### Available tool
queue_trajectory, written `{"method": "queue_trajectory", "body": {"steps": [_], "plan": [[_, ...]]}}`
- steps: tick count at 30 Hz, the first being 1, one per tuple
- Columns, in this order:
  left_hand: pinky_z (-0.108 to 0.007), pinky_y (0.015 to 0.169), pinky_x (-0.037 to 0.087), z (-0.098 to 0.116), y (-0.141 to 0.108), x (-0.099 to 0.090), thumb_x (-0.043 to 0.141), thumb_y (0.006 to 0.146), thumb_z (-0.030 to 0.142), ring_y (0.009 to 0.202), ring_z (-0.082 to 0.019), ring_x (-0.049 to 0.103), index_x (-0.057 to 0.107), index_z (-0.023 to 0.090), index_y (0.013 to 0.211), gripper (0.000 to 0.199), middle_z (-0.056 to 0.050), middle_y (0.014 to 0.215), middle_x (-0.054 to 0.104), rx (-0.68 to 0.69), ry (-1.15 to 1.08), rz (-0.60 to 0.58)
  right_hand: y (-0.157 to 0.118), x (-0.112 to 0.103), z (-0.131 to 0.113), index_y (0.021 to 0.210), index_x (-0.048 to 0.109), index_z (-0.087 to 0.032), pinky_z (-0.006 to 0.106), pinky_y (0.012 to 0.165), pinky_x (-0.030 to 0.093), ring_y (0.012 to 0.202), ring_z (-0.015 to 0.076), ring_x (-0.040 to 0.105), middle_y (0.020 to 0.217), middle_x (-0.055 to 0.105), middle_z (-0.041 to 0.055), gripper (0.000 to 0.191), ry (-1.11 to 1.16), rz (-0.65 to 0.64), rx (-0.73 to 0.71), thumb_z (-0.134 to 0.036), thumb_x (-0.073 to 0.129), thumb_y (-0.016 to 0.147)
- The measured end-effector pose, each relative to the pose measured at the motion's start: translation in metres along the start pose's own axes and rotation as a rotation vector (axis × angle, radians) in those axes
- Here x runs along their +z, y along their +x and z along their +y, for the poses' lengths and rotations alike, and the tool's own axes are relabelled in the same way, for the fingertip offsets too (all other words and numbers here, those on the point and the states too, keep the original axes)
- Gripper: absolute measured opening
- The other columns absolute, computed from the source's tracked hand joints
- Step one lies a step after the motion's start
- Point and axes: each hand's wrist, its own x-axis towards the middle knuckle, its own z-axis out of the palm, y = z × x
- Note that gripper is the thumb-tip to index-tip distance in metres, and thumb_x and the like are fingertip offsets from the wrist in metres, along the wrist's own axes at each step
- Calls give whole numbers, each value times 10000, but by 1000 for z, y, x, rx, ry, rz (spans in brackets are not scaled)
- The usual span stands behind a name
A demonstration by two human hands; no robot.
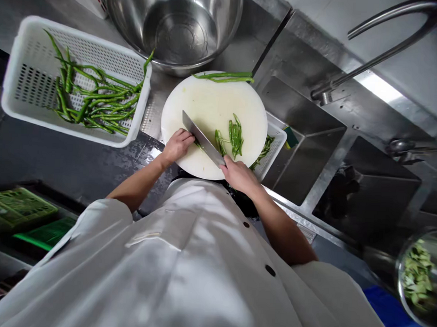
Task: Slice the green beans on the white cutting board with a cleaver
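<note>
My right hand (240, 174) is wrapped round the handle of a wide-bladed kitchen knife (202, 138), whose blade lies slantwise over a round white cutting board (178, 100). On the knife's left side, my left hand (179, 144) has its fingers curled at the blade, holding down green chili peppers (198, 144) that mostly hide behind the fingers and blade. Right of the blade rests a small pile of cut chili pieces (235, 136). Several whole long green chilies (226, 76) lie along the board's far edge.
A white perforated basket (20, 92) with whole green chilies stands at left. Behind the board sits a large steel bowl (177, 29). Another white basket (276, 149), holding cut chilies, is partly under the board's right side, at the sink (299, 153). A curved faucet (377, 69) reaches over from the right.
</note>
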Motion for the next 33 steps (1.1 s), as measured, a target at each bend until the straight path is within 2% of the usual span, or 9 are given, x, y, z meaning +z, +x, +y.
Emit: {"method": "queue_trajectory", "body": {"steps": [4,9,12,14,16,19,25,31,33], "plan": [[-434,918,532,0,-2,1,344,1094,223,961,-245,580,709,231,1063,366,-93,1015,692,14,14,25,-2,-6,9,1415,532,-155,336,793,457,1055,341,720,1130,756,193,395,37,-3,-54,-389,390,1130],[-430,886,535,-2,-11,-3,331,1109,263,927,-236,594,709,225,1051,384,-95,988,694,54,2,-7,32,9,-7,1373,528,-123,330,810,444,1074,322,711,1148,757,192,348,72,60,-88,-328,372,1139],[-443,909,533,-5,-17,-12,377,1105,283,990,-250,599,713,218,1089,343,-115,1029,697,-4,9,57,37,9,-6,1361,539,-143,326,782,433,1054,320,707,1137,757,181,345,82,60,-82,-350,378,1137],[-472,952,525,-8,-16,-17,403,1099,287,1059,-267,591,711,209,1147,321,-135,1114,697,-70,34,121,30,6,0,1363,551,-155,324,772,428,1057,323,700,1146,753,179,355,87,47,-68,-364,378,1133],[-488,988,517,-12,-12,-19,413,1095,287,1099,-272,584,713,218,1164,316,-131,1169,695,-77,25,107,18,4,6,1381,550,-163,321,766,425,1059,325,697,1141,751,176,377,96,31,-42,-382,368,1133],[-466,975,525,-14,-5,-16,397,1099,284,1081,-263,585,724,231,1100,331,-108,1117,702,-39,-6,32,-2,5,9,1425,526,-166,317,764,421,1044,321,699,1097,752,169,411,89,22,26,-400,351,1136],[-456,970,528,-15,-2,-8,368,1112,288,1048,-252,585,711,236,1059,351,-92,1063,702,-50,-2,41,-28,11,7,1431,518,-182,317,756,422,990,315,717,1052,749,158,405,57,-8,39,-416,373,1135],[-440,947,548,-14,-2,-7,363,1110,285,1008,-240,605,700,234,1054,345,-93,1048,708,15,-8,48,21,18,-9,1294,576,-177,324,753,459,951,299,724,1077,756,158,306,245,69,-13,-368,413,1119],[-426,921,558,-14,-3,-8,372,1106,277,972,-233,615,695,229,1020,338,-90,1014,708,74,-9,40,35,22,-10,1265,582,-190,324,739,474,849,269,721,1037,758,130,291,342,85,-5,-368,403,1121]]}}
